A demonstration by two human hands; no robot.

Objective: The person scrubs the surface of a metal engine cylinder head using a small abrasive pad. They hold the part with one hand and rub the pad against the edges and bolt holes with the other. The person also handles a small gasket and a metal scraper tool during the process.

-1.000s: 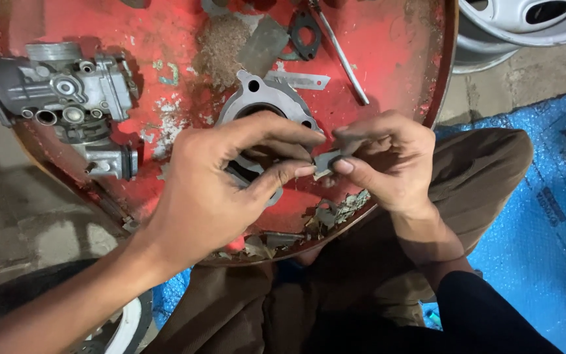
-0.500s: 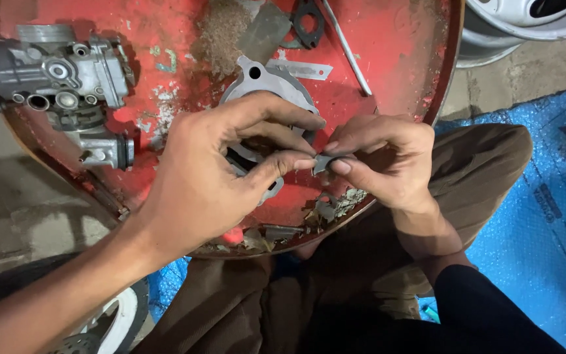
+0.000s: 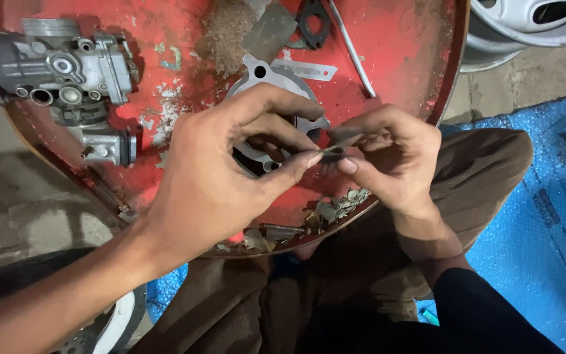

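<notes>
My left hand (image 3: 230,177) and my right hand (image 3: 388,157) meet over a round red metal tray (image 3: 394,52). Both pinch one small dark flat scrap (image 3: 333,153) between thumb and fingertips. Under my left fingers lies a grey metal flange ring (image 3: 263,75) with bolt holes, partly hidden by the hand. A grey carburetor (image 3: 60,65) rests on the tray's left side, well clear of both hands. Torn grey gasket bits (image 3: 339,206) lie near the tray's front rim, just below my hands.
A black gasket (image 3: 312,19), a thin metal rod (image 3: 352,46) and a flat grey blade (image 3: 306,69) lie at the tray's back. A silver wheel rim (image 3: 525,26) sits at top right. Blue plastic sheet (image 3: 545,216) covers the ground on the right; my brown trousers are below.
The view has shifted slightly, so the tray and carburetor sit a little lower and to the right in frame. Both hands keep pinching the small scrap, fingers barely moving.
</notes>
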